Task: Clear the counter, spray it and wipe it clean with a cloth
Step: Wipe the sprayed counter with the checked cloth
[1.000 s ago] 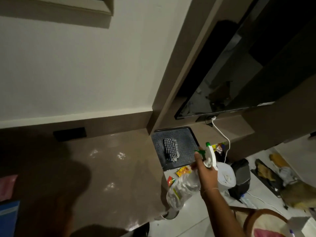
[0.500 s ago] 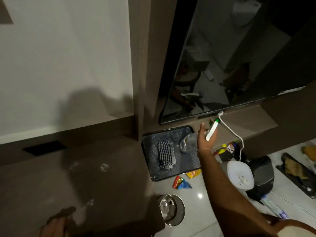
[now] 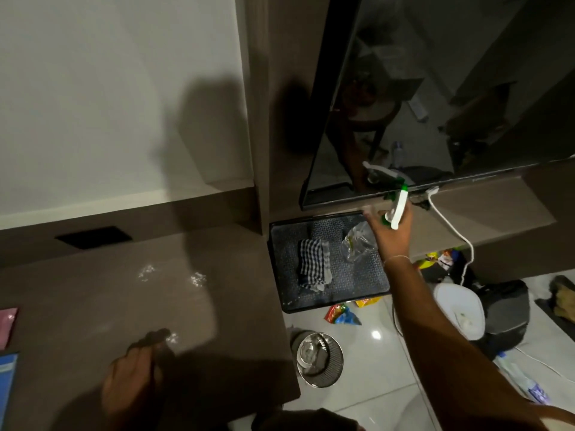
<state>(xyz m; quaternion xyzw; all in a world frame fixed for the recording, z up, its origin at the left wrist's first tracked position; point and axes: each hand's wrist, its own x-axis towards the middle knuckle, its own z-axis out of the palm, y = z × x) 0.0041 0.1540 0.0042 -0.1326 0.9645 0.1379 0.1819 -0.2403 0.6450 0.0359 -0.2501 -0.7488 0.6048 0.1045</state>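
- Reaching out over the black tray [image 3: 281,269], the right hand [image 3: 390,233] grips a clear spray bottle [image 3: 357,244] by its neck, fingers wrapped around the white and green trigger head [image 3: 398,209].
- The bottle body hangs over the tray's right part; whether it touches the tray cannot be told.
- A folded checked cloth [image 3: 312,264] lies in the tray, just left of the bottle.
- The left hand [image 3: 130,387] rests on the brown counter [image 3: 93,290] near its front edge, fingers loosely together and holding nothing.
- Small wet, shiny patches [image 3: 197,278] dot the counter further back.
- A pink item [image 3: 6,325] and a blue one [image 3: 7,381] sit at the counter's left edge.
- On the floor beside the counter stands a metal bin [image 3: 319,359], with snack wrappers [image 3: 340,314] near it.
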